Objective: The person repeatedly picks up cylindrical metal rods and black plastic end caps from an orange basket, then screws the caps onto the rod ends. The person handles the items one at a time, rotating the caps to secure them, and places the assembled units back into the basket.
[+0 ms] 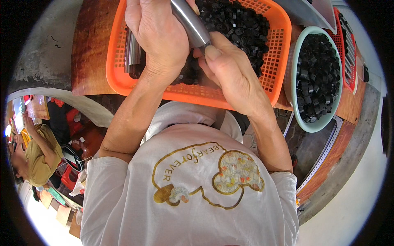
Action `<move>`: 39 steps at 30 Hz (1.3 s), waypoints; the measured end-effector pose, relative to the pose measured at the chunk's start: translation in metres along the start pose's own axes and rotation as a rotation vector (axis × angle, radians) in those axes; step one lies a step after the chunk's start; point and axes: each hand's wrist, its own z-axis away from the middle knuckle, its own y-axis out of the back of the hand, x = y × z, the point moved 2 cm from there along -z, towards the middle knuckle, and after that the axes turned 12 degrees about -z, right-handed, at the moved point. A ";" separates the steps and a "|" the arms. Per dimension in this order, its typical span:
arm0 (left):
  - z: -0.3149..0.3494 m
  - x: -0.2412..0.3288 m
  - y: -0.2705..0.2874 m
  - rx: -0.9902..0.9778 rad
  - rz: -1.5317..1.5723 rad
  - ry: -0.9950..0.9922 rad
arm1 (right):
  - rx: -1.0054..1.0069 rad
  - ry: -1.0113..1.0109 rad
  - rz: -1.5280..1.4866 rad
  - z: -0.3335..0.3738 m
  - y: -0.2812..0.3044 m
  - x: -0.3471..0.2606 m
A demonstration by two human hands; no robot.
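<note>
Over an orange basket (193, 99), my left hand (158, 39) is wrapped round a shiny grey metal tube (190, 22), which slants down to the right. My right hand (234, 71) is closed at the tube's lower end, thumb and fingers pinching a small dark piece (203, 47) there. Its exact shape is mostly hidden by the fingers. Loose black plastic ring-like parts (242, 28) fill much of the basket. More metal tubes (133, 49) stand at its left side, beside my left wrist.
To the right, a pale green basin (293, 78) holds many similar black parts. A red crate (352, 80) with metal tubes lies beyond it, near a grey bin (303, 14). Under the basket is a wooden table (88, 49). At far left another person (43, 156) sits among red items.
</note>
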 end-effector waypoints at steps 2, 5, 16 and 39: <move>-0.001 -0.003 -0.002 0.028 -0.049 -0.050 | 0.004 0.001 -0.005 0.000 0.000 -0.001; -0.001 -0.005 -0.002 0.042 -0.051 -0.085 | 0.005 -0.007 -0.004 0.001 0.000 -0.003; -0.002 -0.006 0.000 0.063 -0.019 0.034 | 0.019 0.118 0.130 0.001 -0.002 -0.006; 0.002 -0.003 -0.001 0.031 0.016 -0.059 | 0.057 0.109 0.221 0.005 -0.003 -0.006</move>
